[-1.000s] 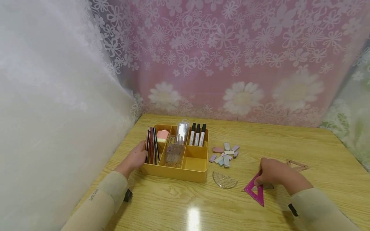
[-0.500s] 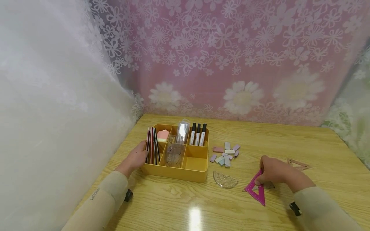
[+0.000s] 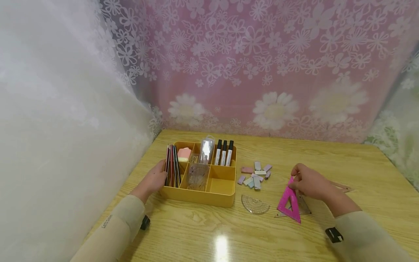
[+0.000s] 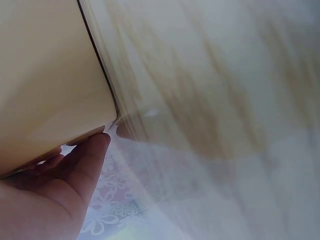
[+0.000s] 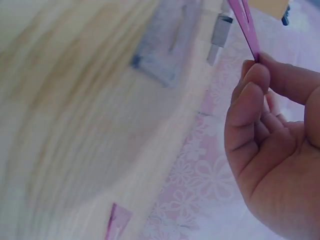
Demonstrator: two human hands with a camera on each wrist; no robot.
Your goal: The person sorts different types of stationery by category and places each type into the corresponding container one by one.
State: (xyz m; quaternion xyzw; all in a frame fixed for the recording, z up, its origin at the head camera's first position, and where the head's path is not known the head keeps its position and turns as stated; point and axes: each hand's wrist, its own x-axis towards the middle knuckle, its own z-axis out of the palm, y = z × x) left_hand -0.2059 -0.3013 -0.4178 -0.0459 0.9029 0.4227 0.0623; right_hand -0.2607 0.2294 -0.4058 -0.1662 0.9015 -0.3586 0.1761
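A magenta set square (image 3: 296, 210) hangs from my right hand (image 3: 311, 183), pinched at its top corner between thumb and fingers. The right wrist view shows the pinch too, with the magenta set square (image 5: 244, 20) seen nearly edge-on above the hand (image 5: 275, 145). Below it on the table lies a clear set square (image 3: 305, 205), partly covered. My left hand (image 3: 153, 181) holds the left side of the yellow divided box (image 3: 199, 197), beside the upright pencils (image 3: 172, 167). In the left wrist view, the left hand's fingers (image 4: 86, 167) lie against the box wall (image 4: 55, 75).
A clear protractor (image 3: 254, 204) lies right of the box, with several small erasers (image 3: 256, 182) behind it. Another set square (image 3: 340, 187) is partly behind my right wrist. The box holds markers (image 3: 224, 154), a pink item (image 3: 184, 154) and clear plastic pieces (image 3: 198, 174).
My right hand has risen and moved slightly back, lifting the magenta set square's top corner; more of the clear set square shows beneath. The left hand has stayed at the box.
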